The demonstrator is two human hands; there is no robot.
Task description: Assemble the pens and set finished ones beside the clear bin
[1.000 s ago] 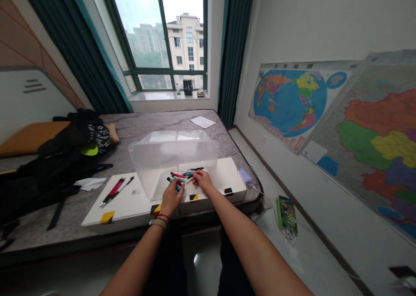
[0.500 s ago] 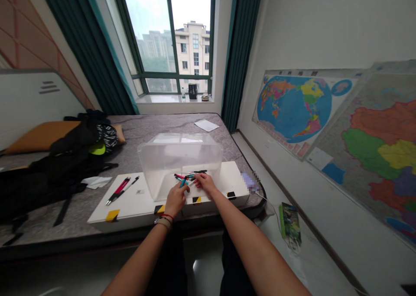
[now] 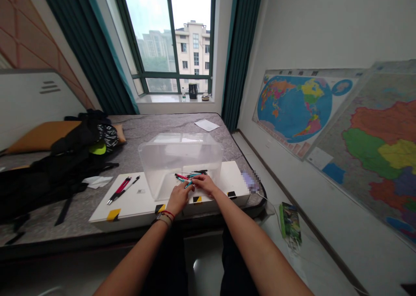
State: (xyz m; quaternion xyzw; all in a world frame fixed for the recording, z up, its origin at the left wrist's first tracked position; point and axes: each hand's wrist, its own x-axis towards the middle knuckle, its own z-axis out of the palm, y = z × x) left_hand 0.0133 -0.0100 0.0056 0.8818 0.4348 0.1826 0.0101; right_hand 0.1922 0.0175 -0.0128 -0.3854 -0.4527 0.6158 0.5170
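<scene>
Both hands meet at the open front of a clear plastic bin (image 3: pixel 182 155) that lies on its side on white boxes. My left hand (image 3: pixel 178 198) is closed on a teal pen (image 3: pixel 188 184). Fingers of my right hand (image 3: pixel 205 184) are pinched together at the same pen's upper end; whether they grip it or another small piece is hidden. Just behind the fingers, a loose pile of pens (image 3: pixel 198 173) in red, teal, black and white lies in the bin. Several red and black pens (image 3: pixel 119 190) rest side by side at the left of the white box (image 3: pixel 136 203).
A black backpack (image 3: pixel 74 144) and a crumpled tissue (image 3: pixel 96 182) lie on the grey mattress (image 3: pixel 162 121) to the left. A paper sheet (image 3: pixel 207 125) is behind the bin. A blurred-out phone-like item (image 3: pixel 249 181) with a cable sits at the right edge.
The teal pen in my left hand has tipped from upright to nearly flat, pointing right. My right hand has closed in, so the hands now touch or nearly touch.
</scene>
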